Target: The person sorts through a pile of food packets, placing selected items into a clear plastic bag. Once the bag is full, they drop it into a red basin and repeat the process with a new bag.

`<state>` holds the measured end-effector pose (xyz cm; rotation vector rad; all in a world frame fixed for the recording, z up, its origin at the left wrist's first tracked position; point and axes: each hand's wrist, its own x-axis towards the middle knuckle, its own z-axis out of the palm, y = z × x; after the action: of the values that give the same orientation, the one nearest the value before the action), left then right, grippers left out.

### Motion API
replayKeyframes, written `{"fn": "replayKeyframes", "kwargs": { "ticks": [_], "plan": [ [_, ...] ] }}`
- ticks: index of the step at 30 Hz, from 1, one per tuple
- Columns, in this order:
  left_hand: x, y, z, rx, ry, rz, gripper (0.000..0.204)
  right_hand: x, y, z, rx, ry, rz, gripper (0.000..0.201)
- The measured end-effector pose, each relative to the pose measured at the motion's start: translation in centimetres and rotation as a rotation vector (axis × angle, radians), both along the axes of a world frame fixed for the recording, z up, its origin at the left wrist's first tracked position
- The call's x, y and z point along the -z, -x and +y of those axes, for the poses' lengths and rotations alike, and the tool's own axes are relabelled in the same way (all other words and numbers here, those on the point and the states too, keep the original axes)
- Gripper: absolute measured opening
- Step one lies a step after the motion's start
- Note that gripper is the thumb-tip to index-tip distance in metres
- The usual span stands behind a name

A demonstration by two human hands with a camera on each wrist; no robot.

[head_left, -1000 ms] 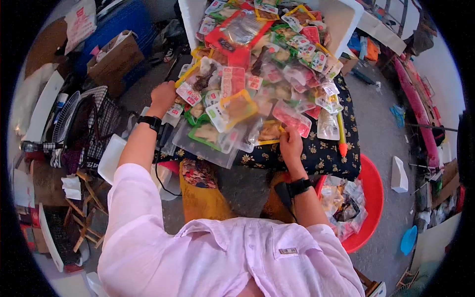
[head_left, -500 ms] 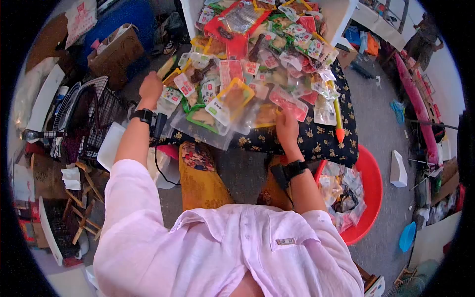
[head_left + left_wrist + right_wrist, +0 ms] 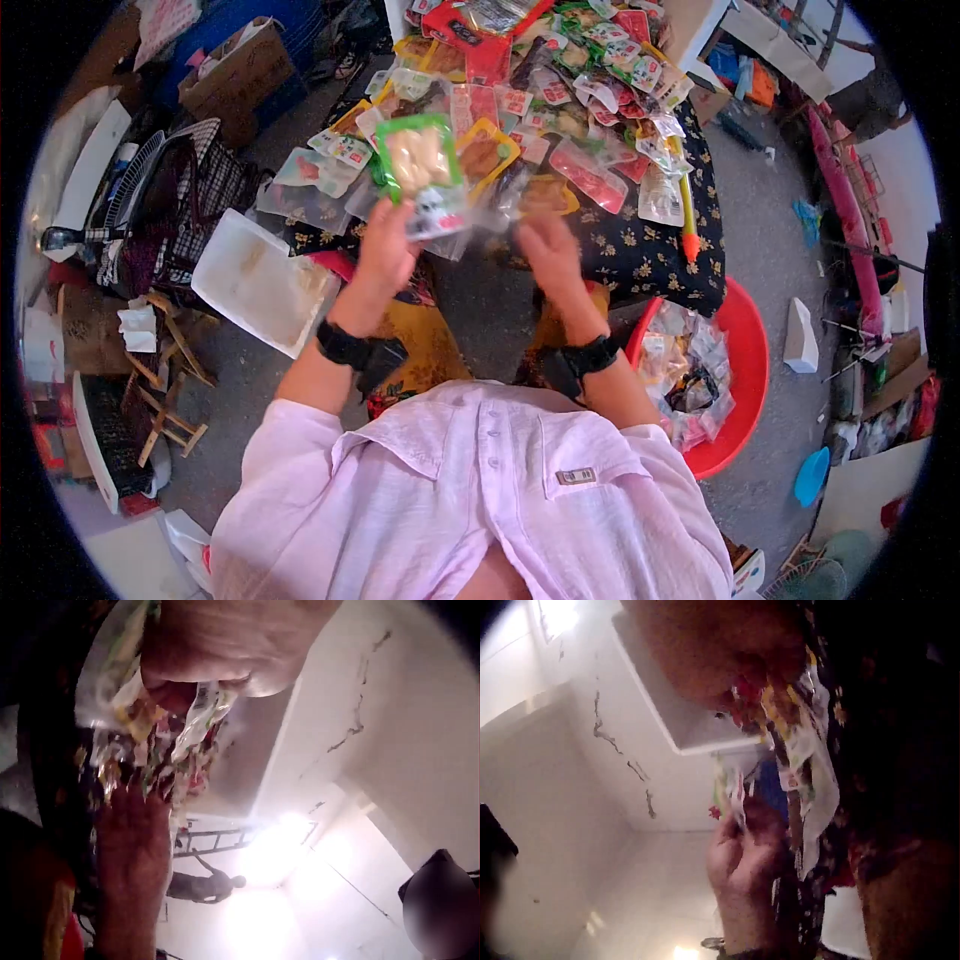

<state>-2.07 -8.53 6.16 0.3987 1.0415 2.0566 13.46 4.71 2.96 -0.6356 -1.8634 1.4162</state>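
My left hand pinches the lower end of a clear food packet with a green border and pale pieces inside, held up over the near edge of the pile. In the left wrist view its label end sticks out below the curled fingers. My right hand, blurred, is at the table's near edge beside a yellow-bordered packet. In the left wrist view the right hand's fingers look extended toward the packets. The pile of sealed food packets covers much of the flower-patterned cloth.
A red basin with packets in it stands on the floor at the right. A white foam tray lies at the left by my knee. Behind the pile is a white foam box. A yellow stick with an orange tip lies at the table's right.
My left hand has come from the pile's left side to the middle near edge, now with the green-bordered packet raised. A clear packet lies at the pile's left edge. The right hand has shifted slightly left.
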Motion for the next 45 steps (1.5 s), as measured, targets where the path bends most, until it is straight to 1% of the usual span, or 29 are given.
{"fn": "replayKeyframes", "kwargs": {
  "ticks": [3,6,7,10,11,13,14,16,18,19,22,25,26,28,32,37,38,41,43,45],
  "plan": [
    [1.1,-3.6,0.6,0.049,-0.043,-0.142,0.021,-1.4,-0.6,-2.9,-0.295,0.614,0.129,0.021],
    [2.1,-6.0,1.0,0.106,-0.030,-0.118,0.021,-1.5,-0.9,-3.6,-0.366,0.848,0.215,0.024],
    [2.5,-6.8,1.1,0.096,-0.004,-0.067,0.021,-2.6,-0.6,-4.2,-0.302,0.952,0.327,0.020],
    [4.3,-7.9,1.1,0.157,0.087,0.067,0.021,-0.7,-0.9,-3.6,-0.175,0.909,0.446,0.014],
    [4.8,-7.9,1.0,0.184,0.169,0.123,0.021,-0.2,-1.1,-3.3,-0.154,0.913,0.459,0.012],
    [4.7,-7.9,0.6,0.236,0.332,0.232,0.020,0.0,-1.3,-2.9,-0.114,0.918,0.485,0.010],
    [4.4,-7.6,0.4,0.286,0.378,0.320,0.021,0.2,-1.5,-2.5,-0.107,0.899,0.480,0.011],
    [2.5,-6.8,0.0,0.385,0.471,0.497,0.023,0.7,-2.0,-1.7,-0.094,0.861,0.470,0.011],
    [3.6,-4.7,0.5,-0.030,0.622,1.141,0.027,0.9,-3.3,0.2,0.037,0.690,0.408,0.011],
    [3.4,-4.3,0.7,-0.176,0.633,1.224,0.027,1.2,-3.9,1.0,-0.016,0.622,0.416,0.011],
    [3.1,-3.2,1.5,-0.232,0.740,1.594,0.028,1.4,-5.0,2.0,0.001,0.610,0.304,0.010],
    [4.1,-2.8,2.4,-0.163,0.800,1.575,0.021,1.2,-4.9,1.6,0.005,0.569,0.160,0.011],
    [4.7,-2.6,2.7,-0.136,0.825,1.525,0.019,1.2,-4.9,1.5,0.009,0.556,0.111,0.011],
    [5.4,-2.2,2.9,-0.081,0.875,1.423,0.016,0.5,-4.6,0.9,-0.024,0.511,0.093,0.011],
    [6.1,-2.5,2.4,-0.110,0.734,1.399,0.015,-0.4,-4.2,0.6,-0.101,0.439,0.038,0.012],
    [5.9,-2.9,2.2,-0.162,0.639,1.395,0.015,-1.3,-3.8,0.4,-0.135,0.535,-0.098,0.013],
    [5.8,-3.1,2.2,-0.154,0.666,1.413,0.015,-1.5,-3.7,0.4,-0.147,0.559,-0.118,0.014],
    [5.2,-3.6,2.1,-0.141,0.725,1.454,0.015,0.4,-3.1,2.0,-0.266,0.479,-0.090,0.014],
    [5.2,-3.8,2.0,-0.140,0.732,1.465,0.015,1.3,-2.2,2.9,-0.355,0.031,-0.049,0.014],
    [5.0,-4.2,1.9,-0.118,0.725,1.481,0.015,1.7,-1.4,3.3,-0.423,0.068,-0.025,0.014]
  ]
}}
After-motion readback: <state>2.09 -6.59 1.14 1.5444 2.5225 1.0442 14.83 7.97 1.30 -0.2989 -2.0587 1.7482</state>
